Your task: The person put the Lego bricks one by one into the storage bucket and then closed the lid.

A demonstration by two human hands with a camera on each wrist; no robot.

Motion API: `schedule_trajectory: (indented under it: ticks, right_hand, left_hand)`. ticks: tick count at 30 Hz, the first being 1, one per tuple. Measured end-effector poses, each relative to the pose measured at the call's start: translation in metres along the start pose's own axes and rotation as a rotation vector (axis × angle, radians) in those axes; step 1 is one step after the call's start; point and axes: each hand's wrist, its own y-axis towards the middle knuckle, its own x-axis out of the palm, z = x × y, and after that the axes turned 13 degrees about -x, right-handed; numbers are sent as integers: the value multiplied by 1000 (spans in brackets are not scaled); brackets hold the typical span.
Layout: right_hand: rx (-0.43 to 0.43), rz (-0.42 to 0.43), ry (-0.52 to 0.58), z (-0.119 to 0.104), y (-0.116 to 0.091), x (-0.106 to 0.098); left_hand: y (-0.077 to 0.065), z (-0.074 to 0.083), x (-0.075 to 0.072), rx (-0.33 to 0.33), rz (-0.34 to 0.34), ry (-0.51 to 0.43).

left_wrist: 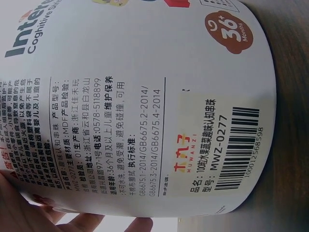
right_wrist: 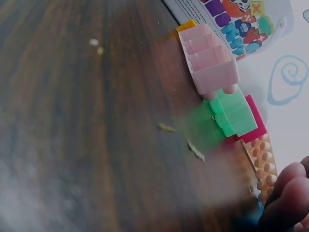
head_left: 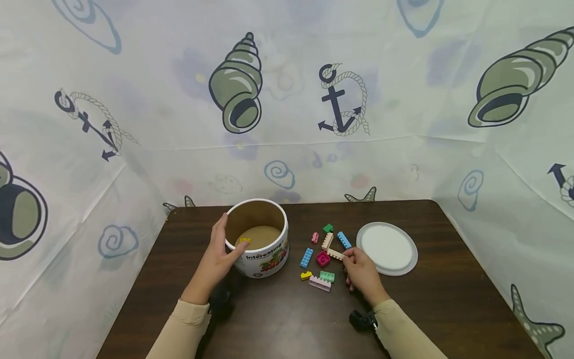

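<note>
dark table (head_left: 278, 319), beige brick's (head_left: 334, 254) end hidden by right hand (head_left: 363, 274)

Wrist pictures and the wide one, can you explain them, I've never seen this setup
There's no machine here: a person works bare-handed. The wide picture comes from a camera on the head, the other two from one on each wrist. On the table are a bucket with a yellow block inside, loose coloured blocks and a white lid. The left hand holds the bucket; the right hand touches a beige block, though I can't tell whether it grips it.
</note>
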Motion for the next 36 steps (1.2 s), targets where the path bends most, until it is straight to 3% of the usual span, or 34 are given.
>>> schedule_trajectory:
  ticks: [8, 14, 19, 30, 36]
  right_hand:
    - [9, 16, 12, 0, 0, 0]
    - [41, 66, 139, -3, -1, -1]
    - [8, 66, 206, -2, -1, -1]
    - [-84, 12, 217, 4, 0, 0]
    - [-50, 40, 261, 2, -1, -1]
  left_hand:
    - [-2, 1, -1, 0, -2, -8]
    - [-1, 2, -2, 1, -3, -10]
    - [-2, 1, -1, 2, 2, -11]
    - [-1, 1, -2, 13, -4, -24]
    - [-2, 0, 0, 11, -2, -25]
